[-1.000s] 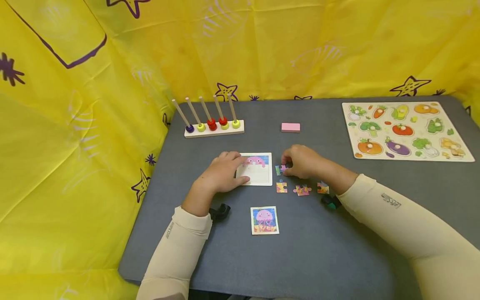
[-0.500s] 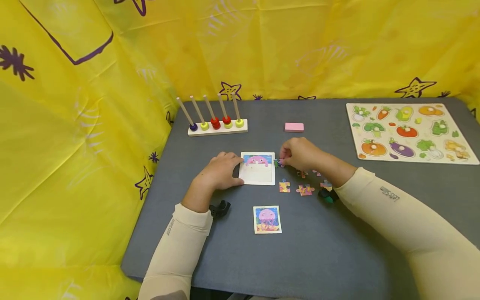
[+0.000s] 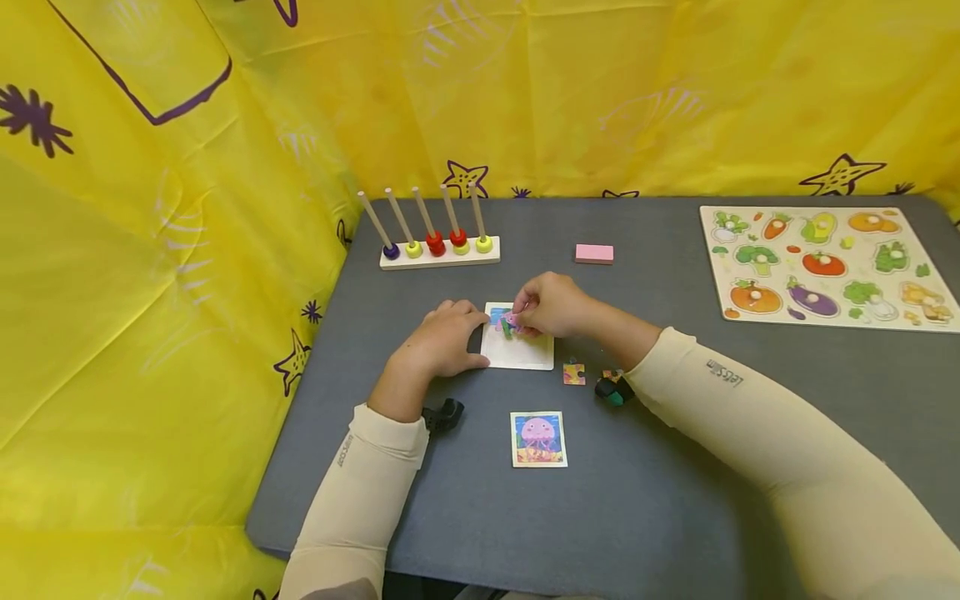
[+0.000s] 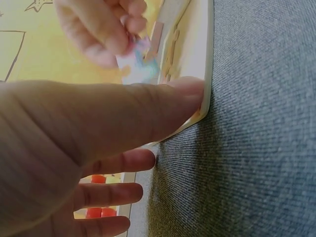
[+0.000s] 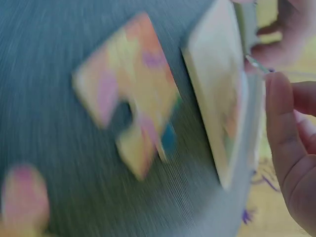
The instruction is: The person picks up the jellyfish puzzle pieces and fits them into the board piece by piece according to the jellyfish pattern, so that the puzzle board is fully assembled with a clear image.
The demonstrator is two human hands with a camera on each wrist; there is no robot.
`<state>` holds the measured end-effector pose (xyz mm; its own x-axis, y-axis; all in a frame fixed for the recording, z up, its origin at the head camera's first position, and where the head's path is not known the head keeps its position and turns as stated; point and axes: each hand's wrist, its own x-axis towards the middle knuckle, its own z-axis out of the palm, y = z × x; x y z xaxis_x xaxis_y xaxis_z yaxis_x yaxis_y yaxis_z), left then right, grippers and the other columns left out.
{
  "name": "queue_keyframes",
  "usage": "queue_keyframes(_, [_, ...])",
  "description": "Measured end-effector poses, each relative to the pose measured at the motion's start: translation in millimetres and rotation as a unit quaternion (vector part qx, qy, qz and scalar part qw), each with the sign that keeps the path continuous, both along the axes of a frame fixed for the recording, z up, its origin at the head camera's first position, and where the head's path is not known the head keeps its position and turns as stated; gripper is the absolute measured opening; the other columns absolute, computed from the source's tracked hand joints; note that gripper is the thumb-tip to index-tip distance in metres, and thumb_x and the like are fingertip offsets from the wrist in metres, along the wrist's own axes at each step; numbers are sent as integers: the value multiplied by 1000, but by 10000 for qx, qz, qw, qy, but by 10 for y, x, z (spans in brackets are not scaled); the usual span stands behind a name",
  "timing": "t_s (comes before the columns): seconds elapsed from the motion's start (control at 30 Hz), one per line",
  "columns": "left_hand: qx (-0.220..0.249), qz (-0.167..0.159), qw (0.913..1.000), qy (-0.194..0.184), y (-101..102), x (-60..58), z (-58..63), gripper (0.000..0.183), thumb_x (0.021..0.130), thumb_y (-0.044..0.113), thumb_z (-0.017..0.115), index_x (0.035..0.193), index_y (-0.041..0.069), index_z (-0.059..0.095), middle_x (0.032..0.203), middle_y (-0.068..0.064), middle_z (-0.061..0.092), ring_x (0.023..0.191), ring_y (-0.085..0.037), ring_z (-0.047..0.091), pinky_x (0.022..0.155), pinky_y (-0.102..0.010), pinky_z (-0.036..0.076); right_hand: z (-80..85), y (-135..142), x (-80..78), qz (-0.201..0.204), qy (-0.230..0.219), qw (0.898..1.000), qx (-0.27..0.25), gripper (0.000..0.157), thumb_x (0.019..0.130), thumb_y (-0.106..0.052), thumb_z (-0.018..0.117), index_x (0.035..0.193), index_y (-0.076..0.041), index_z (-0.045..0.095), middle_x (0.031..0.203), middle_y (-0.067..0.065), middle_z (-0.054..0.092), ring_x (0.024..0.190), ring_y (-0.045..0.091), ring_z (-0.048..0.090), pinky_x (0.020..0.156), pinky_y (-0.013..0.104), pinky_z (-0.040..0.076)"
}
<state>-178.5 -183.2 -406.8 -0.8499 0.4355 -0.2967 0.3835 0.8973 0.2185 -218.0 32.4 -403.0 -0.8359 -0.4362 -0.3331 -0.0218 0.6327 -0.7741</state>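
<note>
My left hand (image 3: pixel 442 340) rests at the left side of a small white puzzle tray (image 3: pixel 517 359). In the left wrist view its thumb touches the tray rim, and the other fingers extend loosely. Over the tray, my right hand (image 3: pixel 555 305) pinches a pink, green and blue jigsaw piece (image 4: pixel 142 69) between thumb and fingers. Part of a pink and blue picture at the tray's top is covered by that hand. A yellow-orange jigsaw piece (image 3: pixel 573 373) lies right of the tray, large and blurred in the right wrist view.
A jellyfish picture card (image 3: pixel 538 439) lies in front of the tray. Behind stand a peg stacker (image 3: pixel 440 258) with coloured rings and a pink block (image 3: pixel 594 254). A vegetable peg board (image 3: pixel 828 267) is at the right. Another piece (image 3: pixel 611 375) is partly hidden by the right wrist camera.
My right hand picked at a piece right of the tray and has moved left with it, over the tray. My left hand stays at the tray's left edge.
</note>
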Motion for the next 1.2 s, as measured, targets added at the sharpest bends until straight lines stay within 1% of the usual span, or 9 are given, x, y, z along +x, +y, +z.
queue_keyframes(0.07, [26, -6, 10000, 21, 11, 1, 0, 68, 87, 43, 81, 143, 11, 59, 137, -10, 57, 126, -31, 48, 109, -49, 40, -69, -83, 0, -162, -304, 9993, -172, 7, 93, -11, 74, 91, -4, 73, 77, 9, 73, 67, 20, 72, 63, 28, 59])
queue_keyframes(0.13, [46, -3, 10000, 32, 20, 0, -3, 69, 86, 43, 81, 143, 10, 59, 136, -10, 57, 126, -31, 48, 109, -49, 39, -121, -143, 3, -202, -315, 9993, -75, 8, 93, -11, 74, 87, -5, 73, 75, 8, 72, 65, 18, 70, 60, 26, 57])
queue_keyframes(0.23, [62, -16, 10000, 37, 30, -10, -15, 69, 86, 43, 81, 143, 10, 58, 137, -9, 56, 126, -30, 48, 109, -49, 39, -160, -190, 3, -111, -21, 9992, 388, 11, 92, -14, 73, 82, -9, 73, 74, 5, 70, 66, 16, 64, 57, 24, 50])
queue_keyframes(0.33, [100, 9, 9999, 20, 32, -28, -25, 69, 87, 44, 80, 143, 11, 58, 138, -9, 56, 127, -31, 48, 110, -49, 39, -160, -199, -3, 91, 451, 9949, 898, 14, 90, -18, 73, 77, -13, 73, 74, 2, 67, 70, 17, 58, 56, 26, 43])
queue_keyframes(0.5, [268, 90, 9996, 25, 33, -74, -36, 57, 93, 42, 73, 142, 14, 60, 137, -8, 57, 127, -30, 48, 110, -50, 39, -151, -198, -25, 354, 915, 9873, 1249, 15, 87, -19, 72, 72, -15, 72, 71, -1, 65, 71, 18, 57, 57, 27, 42])
queue_keyframes(0.63, [400, 115, 9990, 189, 25, -123, -69, 41, 98, 35, 67, 135, 17, 65, 130, -8, 60, 122, -30, 50, 106, -50, 41, -158, -214, -36, 392, 902, 9859, 1354, 15, 86, -19, 72, 72, -15, 71, 71, -1, 65, 71, 18, 58, 57, 27, 43])
queue_keyframes(0.77, [452, 194, 9981, 363, 18, -169, -117, 29, 99, 31, 65, 125, 19, 70, 122, -6, 62, 115, -29, 52, 101, -48, 43, -167, -227, -49, 419, 816, 9863, 1373, 14, 86, -22, 76, 74, -15, 72, 74, 0, 66, 74, 19, 59, 58, 27, 43])
queue_keyframes(0.93, [294, 239, 9980, 498, 47, -223, -133, 22, 99, 32, 66, 117, 21, 72, 114, -5, 62, 110, -28, 53, 97, -47, 44, -165, -237, -65, 414, 686, 9884, 1291, 14, 85, -23, 78, 75, -14, 73, 74, -1, 67, 74, 18, 59, 58, 26, 44])
queue_keyframes(1.2, [203, 316, 9978, 547, 74, -252, -93, 19, 97, 30, 69, 113, 21, 72, 112, -6, 62, 109, -30, 54, 96, -47, 45, -176, -244, -102, 540, 784, 9874, 1264, 14, 86, -20, 74, 73, -16, 73, 72, -2, 67, 74, 17, 59, 59, 25, 43])
